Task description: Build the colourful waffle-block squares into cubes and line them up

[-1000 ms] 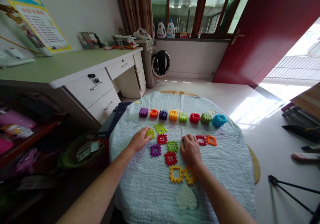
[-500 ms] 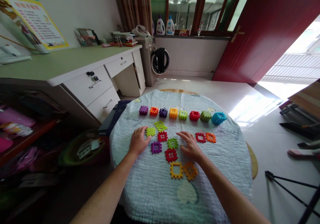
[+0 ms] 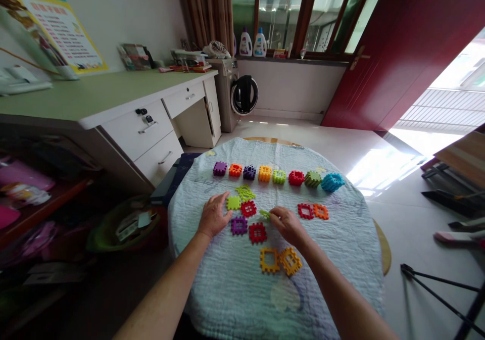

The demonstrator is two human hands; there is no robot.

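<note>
My right hand (image 3: 287, 224) pinches a green window-pattern toy building panel (image 3: 264, 213), tilted nearly edge-on over the cloth. My left hand (image 3: 214, 215) is open, its thumb and fingers apart beside a solid lime-green panel (image 3: 233, 203); whether it touches the panel I cannot tell. Around the hands lie a lime lattice panel (image 3: 245, 193), a red panel (image 3: 248, 208), a purple panel (image 3: 239, 226) and another red panel (image 3: 257, 233). Closer to me are a yellow frame panel (image 3: 261, 261) and a yellow window panel (image 3: 290, 261).
Across the far side runs a row of stacked panels, from a purple stack (image 3: 220, 168) to a blue stack (image 3: 333, 182). A red panel (image 3: 300, 211) and an orange panel (image 3: 321, 204) lie right. The cloth-covered round table (image 3: 212, 289) stands near a desk (image 3: 125, 95).
My right hand has closed on the green window panel and lifted it from the cloth between the red panels. My left hand stays beside the lime panel, with the whole view shifted slightly.
</note>
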